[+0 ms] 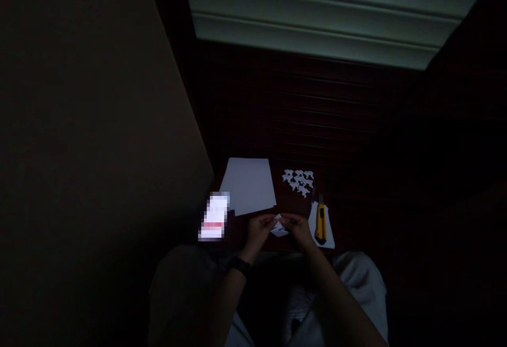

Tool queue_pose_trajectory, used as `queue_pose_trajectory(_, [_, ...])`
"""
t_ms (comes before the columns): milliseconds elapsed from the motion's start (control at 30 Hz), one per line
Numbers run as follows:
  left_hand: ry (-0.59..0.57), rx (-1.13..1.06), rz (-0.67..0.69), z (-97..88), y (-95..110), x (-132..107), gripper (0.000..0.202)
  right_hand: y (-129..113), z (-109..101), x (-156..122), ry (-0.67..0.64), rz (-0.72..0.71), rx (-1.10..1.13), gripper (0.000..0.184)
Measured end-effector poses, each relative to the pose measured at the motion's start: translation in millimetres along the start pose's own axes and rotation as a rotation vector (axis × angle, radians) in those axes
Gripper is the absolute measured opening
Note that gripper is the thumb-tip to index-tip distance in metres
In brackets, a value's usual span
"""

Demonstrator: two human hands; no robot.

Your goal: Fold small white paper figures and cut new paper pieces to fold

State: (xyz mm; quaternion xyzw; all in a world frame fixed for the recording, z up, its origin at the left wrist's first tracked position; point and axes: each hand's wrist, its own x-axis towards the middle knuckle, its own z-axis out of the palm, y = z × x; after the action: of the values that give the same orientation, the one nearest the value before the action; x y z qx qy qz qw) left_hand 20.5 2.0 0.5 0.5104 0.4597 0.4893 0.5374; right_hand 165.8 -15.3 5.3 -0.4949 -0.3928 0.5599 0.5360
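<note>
Between my two hands is a small piece of folded white paper (279, 228), pinched near its top. My left hand (259, 226), with a dark band on the wrist, closes on its left side. On its right side, the fingers of my right hand (298, 225) are closed as well. The exact folds are too dim to make out. Several small folded paper figures (299, 180) lie in a cluster beyond my right hand. A yellow and black utility knife (321, 225) rests on white paper (329, 238) just to the right.
A stack of white sheets (249, 186) lies at the back left of the small dark table (283, 203). A lit, blurred-out phone (214, 217) is at the left edge. A wall (119, 125) rises on the left, and pale slats (317, 25) hang ahead.
</note>
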Motion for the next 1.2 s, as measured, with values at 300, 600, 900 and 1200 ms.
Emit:
queue_pose_trajectory(300, [-0.005,0.056,-0.013,-0.5,10.4,-4.1,0.030,3.1,-1.0,0.2,-0.009,-0.017,-0.002,0.035])
queue_pose_trajectory(600, [-0.008,0.119,-0.058,-1.6,9.6,-1.9,0.031,4.7,-0.8,1.0,0.017,-0.026,-0.066,0.037])
queue_pose_trajectory(900, [0.002,0.105,-0.038,-0.9,5.5,-0.9,0.029,0.6,2.5,-1.0,0.017,-0.013,-0.050,0.037])
queue_pose_trajectory(1200, [0.015,0.173,0.032,-0.4,4.1,0.3,0.026,-3.8,3.9,-2.9,0.005,-0.027,-0.063,0.037])
